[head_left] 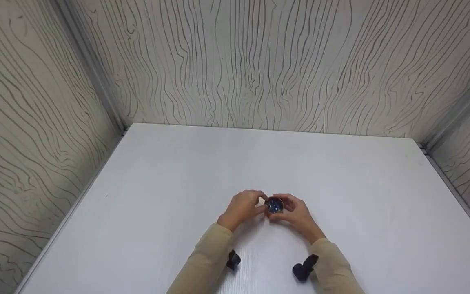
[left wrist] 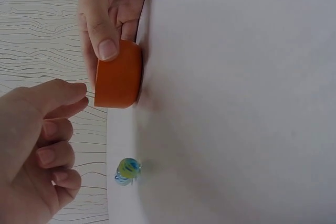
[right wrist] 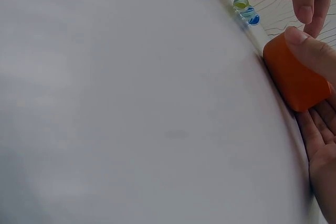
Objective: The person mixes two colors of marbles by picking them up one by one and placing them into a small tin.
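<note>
My right hand [head_left: 298, 214] holds a small orange cup [left wrist: 118, 77] between thumb and fingers, low against the white table. In the head view, blue and yellowish glass marbles [head_left: 275, 205] show inside the cup. My left hand [head_left: 241, 208] is at the cup's left side, thumb and index finger near the rim and slightly apart; nothing shows between them. Its other fingers curl loosely in the left wrist view. Beside the cup, a few clear glass marbles with blue, green and yellow swirls [left wrist: 127, 170] lie on the table, also seen as marbles [right wrist: 247, 11] in the right wrist view.
The white tabletop [head_left: 169, 171] spreads around both hands. Wood-grain-patterned panels [head_left: 239, 65] rise behind it and at both sides. Black wrist-worn devices [head_left: 305, 267] sit by the beige sleeves.
</note>
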A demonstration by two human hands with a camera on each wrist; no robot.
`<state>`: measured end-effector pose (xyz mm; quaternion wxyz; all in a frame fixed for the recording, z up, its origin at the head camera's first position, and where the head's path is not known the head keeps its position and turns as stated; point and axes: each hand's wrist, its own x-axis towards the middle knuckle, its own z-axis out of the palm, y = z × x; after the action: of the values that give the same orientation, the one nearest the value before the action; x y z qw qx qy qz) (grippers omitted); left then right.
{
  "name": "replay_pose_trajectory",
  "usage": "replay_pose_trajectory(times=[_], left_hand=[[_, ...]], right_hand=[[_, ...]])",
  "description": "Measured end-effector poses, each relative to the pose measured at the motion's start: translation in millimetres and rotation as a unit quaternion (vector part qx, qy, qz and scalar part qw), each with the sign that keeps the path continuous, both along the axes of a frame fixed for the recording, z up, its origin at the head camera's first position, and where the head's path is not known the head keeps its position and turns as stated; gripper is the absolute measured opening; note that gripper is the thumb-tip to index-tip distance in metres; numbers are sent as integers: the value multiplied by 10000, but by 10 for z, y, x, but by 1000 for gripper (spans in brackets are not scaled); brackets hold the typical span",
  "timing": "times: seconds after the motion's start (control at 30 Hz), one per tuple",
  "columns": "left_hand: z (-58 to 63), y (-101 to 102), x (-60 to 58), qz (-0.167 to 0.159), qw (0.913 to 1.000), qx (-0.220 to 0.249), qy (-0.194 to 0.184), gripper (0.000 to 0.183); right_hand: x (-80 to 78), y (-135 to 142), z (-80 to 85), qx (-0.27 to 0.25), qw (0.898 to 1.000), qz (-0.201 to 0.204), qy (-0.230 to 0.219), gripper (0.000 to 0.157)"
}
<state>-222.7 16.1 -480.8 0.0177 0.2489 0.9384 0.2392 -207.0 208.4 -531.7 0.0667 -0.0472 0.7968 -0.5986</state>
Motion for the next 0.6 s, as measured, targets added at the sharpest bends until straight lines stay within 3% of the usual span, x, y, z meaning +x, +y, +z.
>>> replay_pose_trajectory(times=[0.3,0.6], left_hand=[[32,-43,11,-8,10000,69,3,22],[-12,-129,6,63,9998,128,143,21]], right_hand=[[0,0,-3,98,9999,-70,101,63],[-2,-8,10,5,9999,33,117,65]])
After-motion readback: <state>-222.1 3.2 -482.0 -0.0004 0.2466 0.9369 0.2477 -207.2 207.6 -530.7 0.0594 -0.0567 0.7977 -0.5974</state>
